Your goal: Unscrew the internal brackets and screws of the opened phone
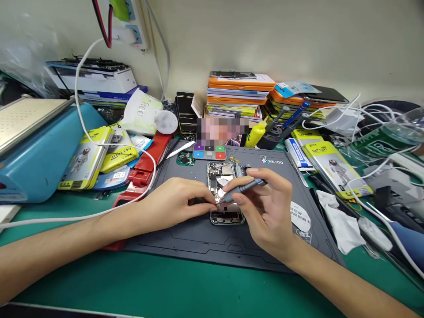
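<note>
An opened smartphone [228,170] lies on the dark grey work mat [185,240], its inner boards and parts exposed. My right hand [273,212] grips a grey screwdriver [243,187], which slants down to the left with its tip at the phone's left inner side. At that same edge is my left hand [185,198], thumb and forefinger pinched together close to the tip. Whatever lies between those fingertips is too small to make out. Above the phone sits a small tray with coloured squares [209,152].
Left of the mat are a red tool case [144,170], yellow battery boxes [88,157] and a blue machine [56,154]. A white cable [154,170] crosses my left forearm. Behind stand stacked orange boxes [238,84] and a yellow bottle [255,134]. A plastic bottle [380,141] lies right.
</note>
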Motion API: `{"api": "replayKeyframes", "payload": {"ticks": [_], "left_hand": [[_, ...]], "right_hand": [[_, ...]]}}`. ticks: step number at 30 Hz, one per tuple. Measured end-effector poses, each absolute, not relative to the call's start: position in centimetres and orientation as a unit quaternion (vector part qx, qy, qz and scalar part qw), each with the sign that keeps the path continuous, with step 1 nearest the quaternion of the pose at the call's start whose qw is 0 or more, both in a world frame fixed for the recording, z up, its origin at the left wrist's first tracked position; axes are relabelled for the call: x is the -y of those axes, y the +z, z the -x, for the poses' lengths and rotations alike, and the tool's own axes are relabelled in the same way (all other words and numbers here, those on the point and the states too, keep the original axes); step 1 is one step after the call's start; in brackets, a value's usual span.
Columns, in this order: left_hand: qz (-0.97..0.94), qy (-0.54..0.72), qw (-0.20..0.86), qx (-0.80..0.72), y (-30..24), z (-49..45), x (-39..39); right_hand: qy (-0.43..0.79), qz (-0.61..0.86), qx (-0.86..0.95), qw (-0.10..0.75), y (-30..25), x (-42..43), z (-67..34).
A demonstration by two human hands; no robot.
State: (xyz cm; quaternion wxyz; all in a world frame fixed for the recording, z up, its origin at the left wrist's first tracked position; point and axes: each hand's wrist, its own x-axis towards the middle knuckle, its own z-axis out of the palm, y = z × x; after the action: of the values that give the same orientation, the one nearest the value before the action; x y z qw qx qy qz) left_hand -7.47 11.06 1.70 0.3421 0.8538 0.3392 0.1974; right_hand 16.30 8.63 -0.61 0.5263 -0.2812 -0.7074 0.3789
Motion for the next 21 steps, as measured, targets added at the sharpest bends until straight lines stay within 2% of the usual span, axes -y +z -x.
{"api": "replayKeyframes", "payload": {"ticks": [11,14,18,21], "left_hand": [[-0.864,0.252,0.291,-0.325,1.7,7.6,-11.2],[-0.885,0.273,0.185,-0.329,1.5,8.2,-11.6],[-0.904,0.245,-0.043,-0.349,1.5,9.6,-13.1],[-0.903,0.145,-0.089,-0.394,1.6,10.6,-14.5]], "right_hand": [[0.356,0.292,0.677,0.574,-0.1,-8.8,-16.0],[0.341,0.318,0.656,0.594,0.2,-9.1,-16.0],[0.371,0.355,0.625,0.588,0.3,-9.5,-16.2],[0.388,0.364,0.608,0.589,0.4,-9.7,-16.3]]}}
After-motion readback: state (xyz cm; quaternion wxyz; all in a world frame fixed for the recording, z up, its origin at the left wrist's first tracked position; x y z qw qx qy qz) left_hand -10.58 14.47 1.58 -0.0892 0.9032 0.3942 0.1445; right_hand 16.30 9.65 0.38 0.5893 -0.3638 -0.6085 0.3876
